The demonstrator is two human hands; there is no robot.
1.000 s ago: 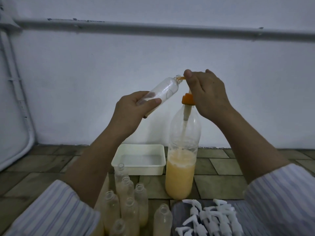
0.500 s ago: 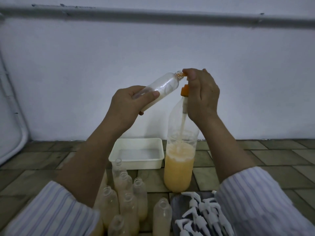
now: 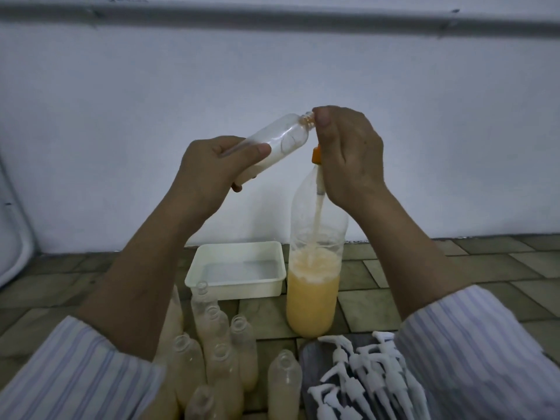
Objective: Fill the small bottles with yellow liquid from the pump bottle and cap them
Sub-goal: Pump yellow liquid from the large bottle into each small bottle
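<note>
A plain pale wall (image 3: 424,131) fills the upper view, with a grey pipe (image 3: 272,16) running across its top. Below it lies a floor (image 3: 454,268) of dull greenish-brown tiles set in a brick pattern, matte and worn. No label, brand or writing can be read on anything here.

The person wears striped sleeves pushed up on both forearms. The pump bottle (image 3: 315,268) stands upright on the floor, a tall clear plastic cylinder with a rounded shoulder, its lower part holding cloudy yellow liquid with foam on top; a pale dip tube runs down inside from an orange pump head (image 3: 316,154). Just left of it sits a white rectangular plastic tray (image 3: 236,286), smooth-walled.

The left hand (image 3: 212,171) grips a clear small bottle (image 3: 281,137) round its base, tilted with the neck raised against the pump spout; pale liquid pools at its low end. The right hand (image 3: 348,156) is curled over the pump head, thumb by the bottle's neck.

Near the bottom, a cluster of open filled bottles (image 3: 224,344) stands upright, cloudy yellow inside. Right of them, white plastic pump caps (image 3: 363,380) lie heaped on a dark tray (image 3: 309,359).
</note>
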